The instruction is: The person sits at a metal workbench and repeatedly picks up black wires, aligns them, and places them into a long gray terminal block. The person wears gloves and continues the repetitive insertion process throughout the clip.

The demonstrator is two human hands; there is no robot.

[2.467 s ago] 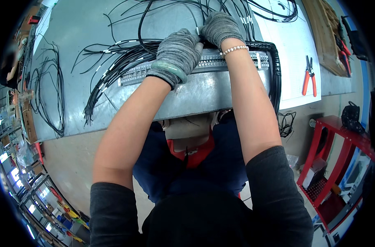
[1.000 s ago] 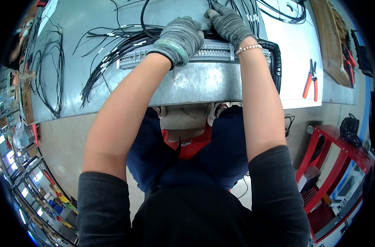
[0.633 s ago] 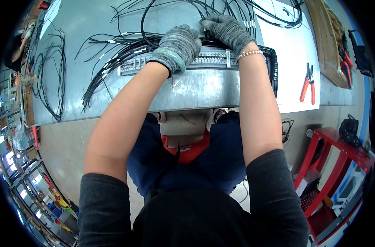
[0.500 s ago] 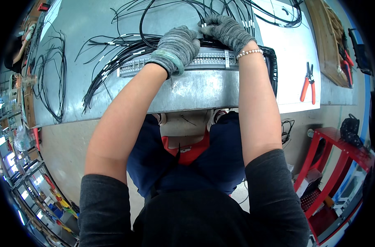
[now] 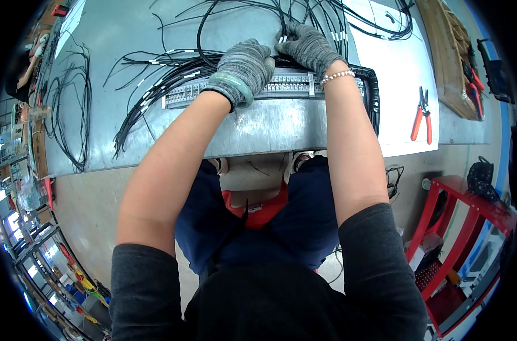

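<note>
grey-gloved hands (image 5: 244, 63) (image 5: 312, 48): 2 | terminal strip (image 5: 287, 84): 1 | pliers (image 5: 428, 128) on paper (image 5: 396, 105): 1 | bangle (image 5: 234, 84): 1

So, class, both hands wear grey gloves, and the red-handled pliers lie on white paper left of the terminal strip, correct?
Not left: the head view shows the red-handled pliers on white paper right of the terminal strip. The rest holds.

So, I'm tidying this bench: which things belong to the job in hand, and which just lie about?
Apparently in use:
black white-tagged wires in the grey-gloved right hand
long grey terminal strip

Seemingly lying about:
red-handled metal pliers
tan wooden tray
</note>
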